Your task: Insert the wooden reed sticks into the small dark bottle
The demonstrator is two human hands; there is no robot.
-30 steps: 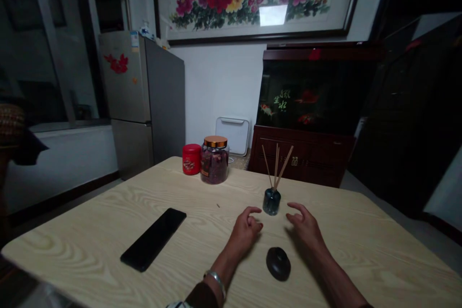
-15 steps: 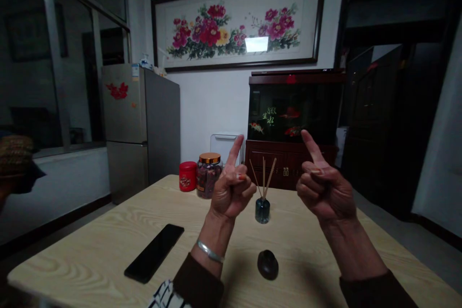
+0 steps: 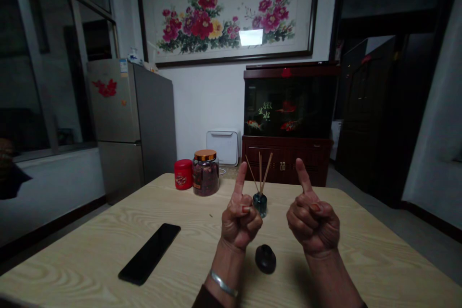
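Both hands are raised above the wooden table (image 3: pixel 187 245), each with its index finger pointing up and the other fingers curled in under the thumb. My left hand (image 3: pixel 241 221), with a silver bangle on its wrist, holds nothing and partly overlaps the reed diffuser (image 3: pixel 260 204) behind it. To the right, my right hand (image 3: pixel 313 224) is closed the same way, also with nothing in it. Between the wrists lies a small dark rounded object (image 3: pixel 265 259) on the tabletop. A black smartphone (image 3: pixel 149 253) rests flat to the left of my left hand.
A red canister (image 3: pixel 183 174) and a jar with a copper-coloured lid (image 3: pixel 205 173) stand at the table's far left edge. Behind are a refrigerator (image 3: pixel 155 125), a white box-shaped appliance (image 3: pixel 223 147) and a fish tank (image 3: pixel 288 106) on a dark red cabinet. A framed flower painting (image 3: pixel 231 14) hangs above.
Both hands have come lower and closer together, still with the index fingers up. The view has shifted slightly, and the white appliance behind now shows more fully.
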